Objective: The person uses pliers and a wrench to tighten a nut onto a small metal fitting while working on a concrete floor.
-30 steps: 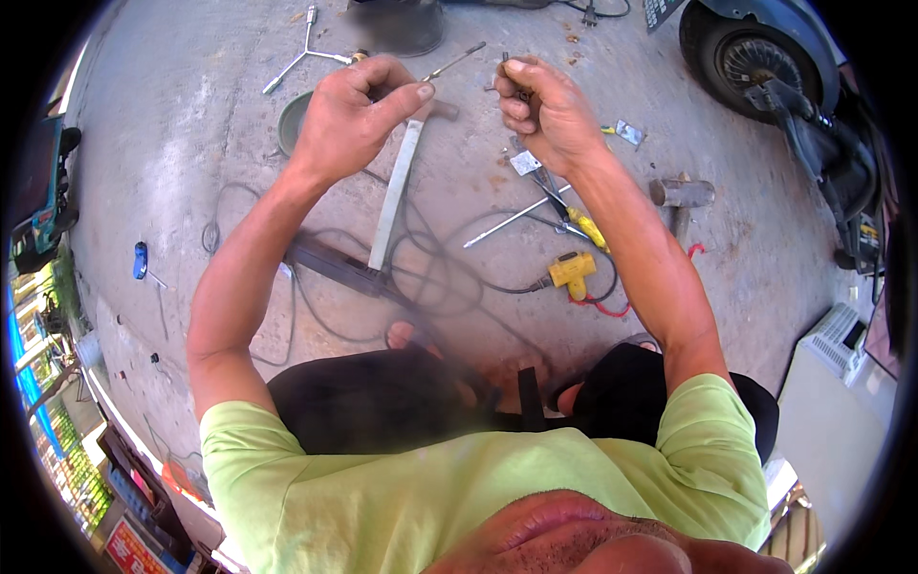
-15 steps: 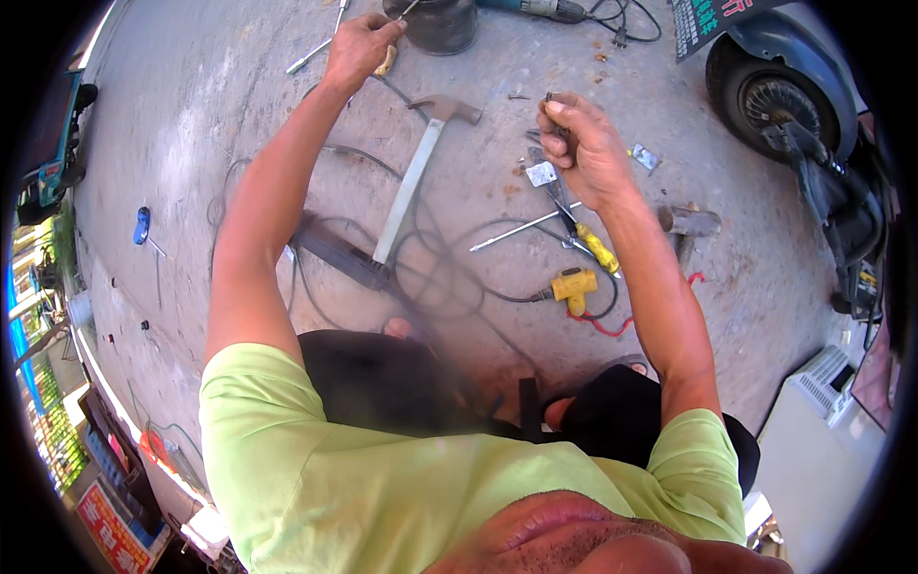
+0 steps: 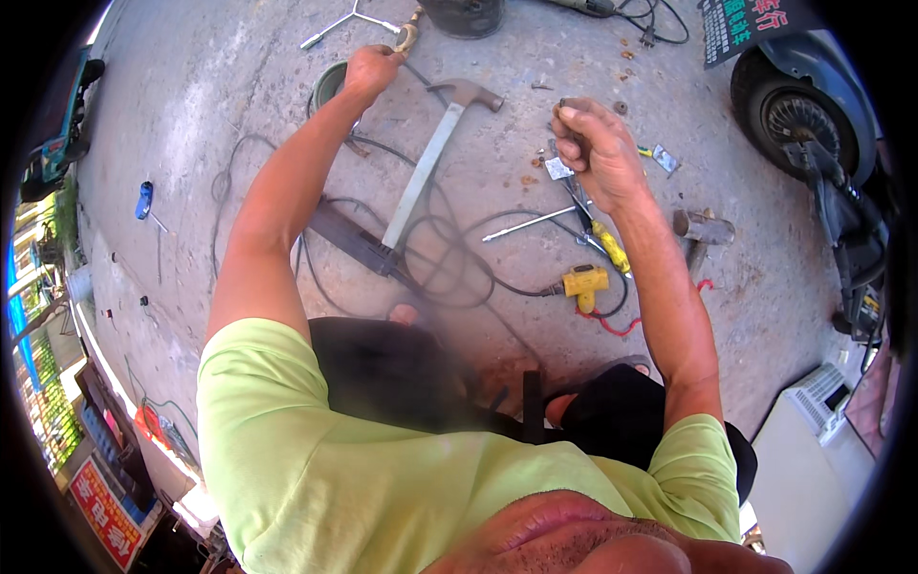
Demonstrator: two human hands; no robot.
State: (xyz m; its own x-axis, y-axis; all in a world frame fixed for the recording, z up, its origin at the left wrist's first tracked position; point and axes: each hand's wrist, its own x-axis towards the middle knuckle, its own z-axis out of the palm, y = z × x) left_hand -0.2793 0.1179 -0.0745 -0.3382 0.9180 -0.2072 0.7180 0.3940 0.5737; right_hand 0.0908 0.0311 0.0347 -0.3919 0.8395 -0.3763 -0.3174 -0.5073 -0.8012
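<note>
My left hand (image 3: 371, 73) is at the upper left, its fingers drawn together; whatever they hold is too small or hidden to name. Just beyond its fingertips lies a wooden-handled tool (image 3: 406, 38), and beside the wrist a greenish round dish (image 3: 330, 84) is partly covered by my forearm. My right hand (image 3: 601, 143) is raised right of the hammer, thumb and forefinger pinching a small dark piece (image 3: 562, 105) of unclear kind. Between my arms a claw hammer (image 3: 421, 172) rests with its head away from me, its pale handle end on a long dark tool (image 3: 349, 234).
Cables loop over the concrete floor (image 3: 191, 115). Near my right forearm are a yellow socket (image 3: 585, 280), a yellow-handled tool (image 3: 610, 247) and a mallet (image 3: 704, 228). A Y-shaped wrench (image 3: 354, 14) and dark bucket (image 3: 464, 17) lie beyond. A scooter wheel (image 3: 798, 115) stands right.
My left hand has come back from the bucket, where it pinched a thin rod, exposing more of the wooden-handled tool. My right hand keeps its pinch. The view has shifted slightly.
</note>
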